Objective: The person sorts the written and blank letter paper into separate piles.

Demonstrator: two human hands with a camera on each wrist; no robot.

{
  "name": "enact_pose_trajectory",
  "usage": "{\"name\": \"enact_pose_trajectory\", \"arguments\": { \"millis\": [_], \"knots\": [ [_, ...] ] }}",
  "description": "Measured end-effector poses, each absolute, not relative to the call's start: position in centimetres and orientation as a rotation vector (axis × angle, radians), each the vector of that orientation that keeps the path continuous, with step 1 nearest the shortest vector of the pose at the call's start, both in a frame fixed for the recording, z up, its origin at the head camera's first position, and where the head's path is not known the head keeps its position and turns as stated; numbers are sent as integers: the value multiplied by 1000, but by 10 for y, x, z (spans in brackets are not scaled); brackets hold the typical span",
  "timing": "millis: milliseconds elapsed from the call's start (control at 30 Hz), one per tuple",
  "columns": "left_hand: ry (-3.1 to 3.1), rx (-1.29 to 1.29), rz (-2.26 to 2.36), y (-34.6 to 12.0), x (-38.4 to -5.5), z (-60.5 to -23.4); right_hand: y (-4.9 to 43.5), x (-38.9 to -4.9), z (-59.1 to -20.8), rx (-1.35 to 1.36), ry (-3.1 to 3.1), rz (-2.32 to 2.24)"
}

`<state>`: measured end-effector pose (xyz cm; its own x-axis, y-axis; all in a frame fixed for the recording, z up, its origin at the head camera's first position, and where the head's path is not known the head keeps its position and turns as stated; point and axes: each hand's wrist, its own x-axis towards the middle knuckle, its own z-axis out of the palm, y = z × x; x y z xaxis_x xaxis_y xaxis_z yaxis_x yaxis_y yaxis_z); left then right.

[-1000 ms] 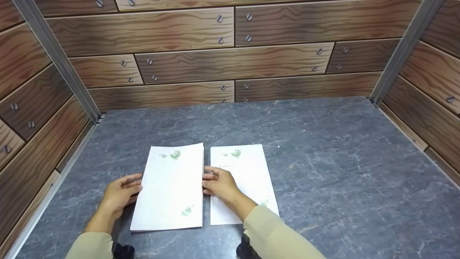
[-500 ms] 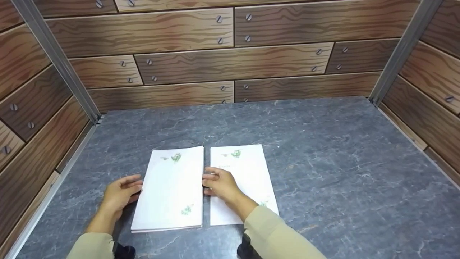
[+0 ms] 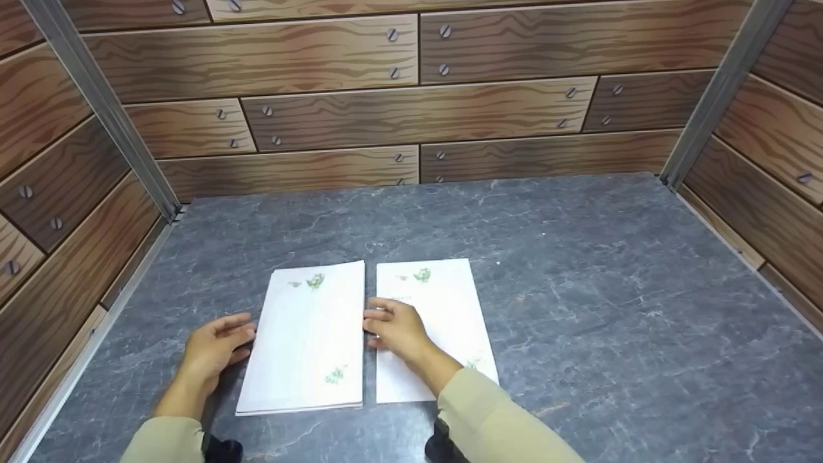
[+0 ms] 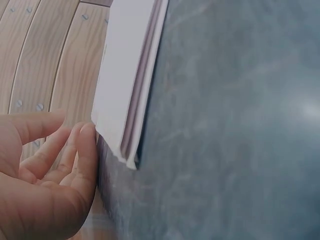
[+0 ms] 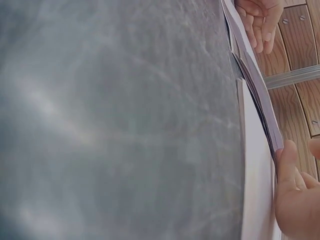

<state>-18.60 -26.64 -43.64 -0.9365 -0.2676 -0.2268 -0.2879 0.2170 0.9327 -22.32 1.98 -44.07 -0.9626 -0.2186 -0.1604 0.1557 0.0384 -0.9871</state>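
nearest first, the left sleeve (image 3: 164, 440) and the right sleeve (image 3: 508, 421) reach in from the near side, a hand beyond each; the left hand (image 3: 209, 350) lies by the left long edge of the paper stack (image 3: 308, 341), fingers loosely bent and a little apart, pinching nothing; its fingertips are at that edge, though whether they touch it i cannot tell; the right hand (image 3: 398, 328) faces it from the other side, fingers slightly parted and pointing left, and the right wrist view shows a fingertip against the stack's side, with no pinch to be seen; so the stack sits between the two hands, its long axis running away from the person, across the line that joins them; the right hand looks the closer, being in contact, and the two work at roughly the same height along the edges; the layers show loosely parted at the side in both wrist views; just right of the stack, past a thin strip of table (image 3: 598, 289), a second paper (image 3: 453, 321) lies parallel, partly under the right hand and forearm; farthest off stands the wood-patterned wall (image 3: 501, 45).
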Motion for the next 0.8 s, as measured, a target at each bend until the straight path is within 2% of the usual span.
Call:
{"name": "enact_pose_trajectory", "arguments": {
  "millis": [300, 800],
  "knots": [
    [2415, -557, 1895, -267, -186, -436, 24, -219, -430, -110, 2019, -2028],
    [2399, -491, 1946, -259, -188, -424, 39, -228, -433, -365, 1943, -2085]
  ]
}}
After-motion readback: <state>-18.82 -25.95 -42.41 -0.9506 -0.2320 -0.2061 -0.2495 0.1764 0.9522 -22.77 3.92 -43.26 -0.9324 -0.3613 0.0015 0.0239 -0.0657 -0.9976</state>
